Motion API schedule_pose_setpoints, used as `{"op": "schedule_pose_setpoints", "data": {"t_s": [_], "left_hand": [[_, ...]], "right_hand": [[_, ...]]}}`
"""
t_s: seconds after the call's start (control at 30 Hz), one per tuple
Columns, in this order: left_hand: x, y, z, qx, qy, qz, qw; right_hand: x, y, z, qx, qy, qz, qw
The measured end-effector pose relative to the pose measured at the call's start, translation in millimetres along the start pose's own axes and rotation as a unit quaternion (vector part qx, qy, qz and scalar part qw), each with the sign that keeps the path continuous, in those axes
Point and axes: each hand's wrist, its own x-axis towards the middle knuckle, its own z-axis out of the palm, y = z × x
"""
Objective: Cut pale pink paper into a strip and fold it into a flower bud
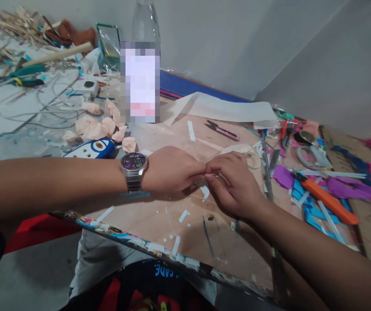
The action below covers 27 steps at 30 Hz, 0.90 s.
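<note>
My left hand, with a watch on its wrist, meets my right hand at the fingertips, low above the work board. Both are closed in a pinch. A small curled white strip shows just beneath the joined fingertips; its upper end is hidden by them. Behind my right hand lies a cream-coloured ring of material. Farther back, thread snips rest beside a short white strip. More cut white strips are scattered nearer the front edge.
A phone leans upright against a clear bottle. Crumpled peach pieces and a blue-white power strip lie left. Pliers and sticks are behind. On the right are an orange cutter and fabric scraps.
</note>
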Motion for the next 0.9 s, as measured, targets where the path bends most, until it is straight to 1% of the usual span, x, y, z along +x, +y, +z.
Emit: {"op": "schedule_pose_setpoints", "data": {"t_s": [0.17, 0.33, 0.47, 0.67, 0.9], "left_hand": [[0.9, 0.4, -2.6, -0.041, -0.020, 0.004, 0.999], [1.6, -1.2, -2.6, -0.037, -0.025, -0.013, 0.999], [0.9, -1.5, -1.8, -0.050, -0.012, -0.012, 0.999], [1.1, 1.3, -2.9, -0.034, -0.023, -0.012, 0.999], [1.7, 1.5, -4.0, -0.031, -0.037, -0.017, 0.999]], "right_hand": [[0.0, -0.2, 0.2, -0.004, -0.021, -0.003, 1.000], [1.1, 1.1, -0.2, -0.007, -0.009, -0.003, 1.000], [1.1, 1.0, -0.6, -0.011, 0.000, -0.003, 1.000], [0.9, 0.1, -0.9, -0.009, -0.028, -0.010, 1.000], [1.5, 1.5, 0.1, 0.007, -0.028, -0.015, 0.999]]}}
